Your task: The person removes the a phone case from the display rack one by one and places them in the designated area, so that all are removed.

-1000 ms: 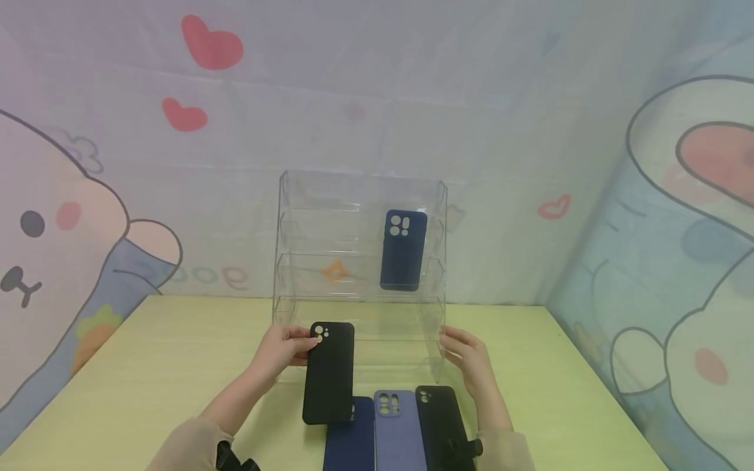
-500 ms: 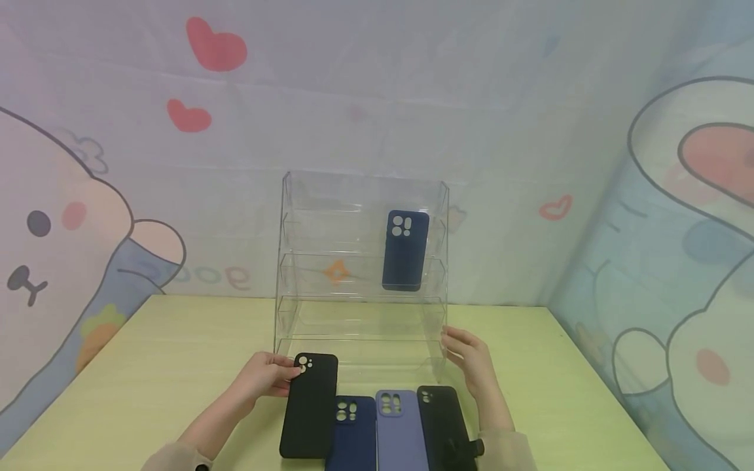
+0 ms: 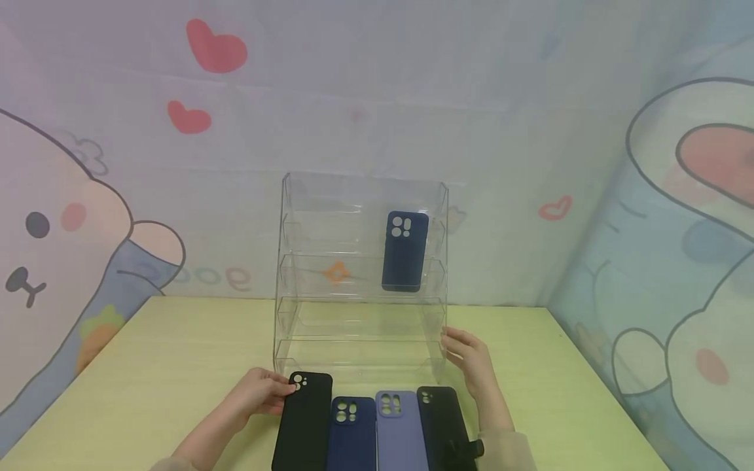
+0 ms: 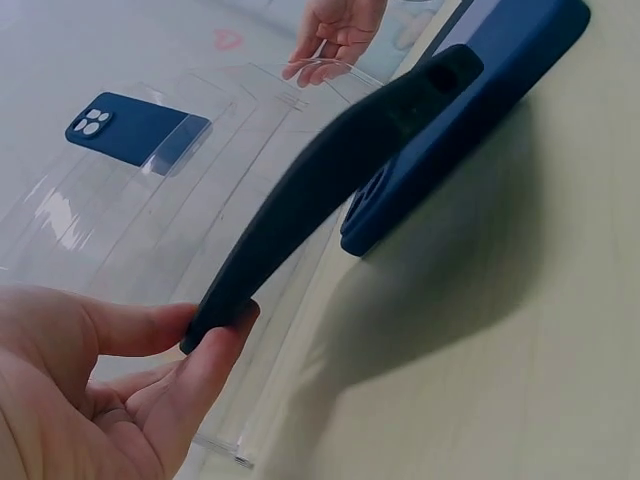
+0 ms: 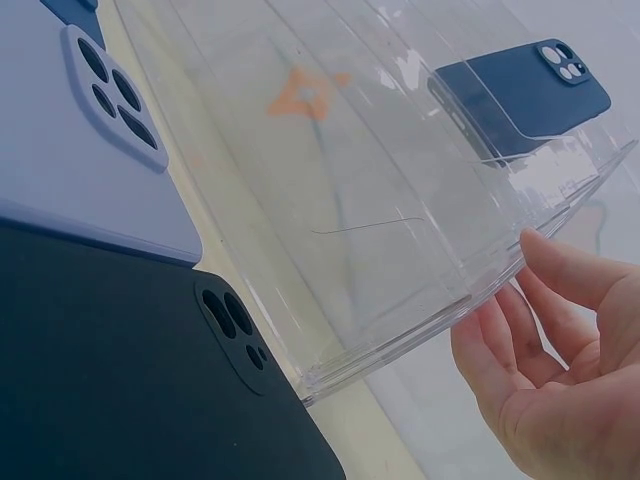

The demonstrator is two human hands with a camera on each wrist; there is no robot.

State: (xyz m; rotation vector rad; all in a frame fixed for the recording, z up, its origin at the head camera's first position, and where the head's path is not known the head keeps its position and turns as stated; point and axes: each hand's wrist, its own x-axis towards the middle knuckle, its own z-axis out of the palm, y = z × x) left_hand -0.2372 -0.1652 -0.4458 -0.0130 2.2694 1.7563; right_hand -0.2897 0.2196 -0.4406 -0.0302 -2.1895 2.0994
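My left hand (image 3: 259, 392) pinches a black phone case (image 3: 303, 422) near its camera cutouts, with thumb and finger on its left edge. The left wrist view shows this case (image 4: 320, 180) edge-on, tilted above the tabletop with a shadow beneath. My right hand (image 3: 471, 366) touches the right side of a clear acrylic tiered rack (image 3: 362, 340), its fingers loosely bent, as the right hand (image 5: 560, 370) in its own wrist view also shows. A dark blue phone case (image 3: 405, 255) stands in an upper tier of the rack, towards the right.
In front of the rack lie a navy case (image 3: 352, 435), a lavender case (image 3: 402, 438) and another black case (image 3: 444, 425), side by side. They rest on a pale yellow-green table (image 3: 200, 340). A printed cartoon cloth (image 3: 501, 131) hangs behind.
My left hand has lowered the black case towards the person and left, beside the row, uncovering the navy case's camera cutouts. The right hand stays at the rack's side.
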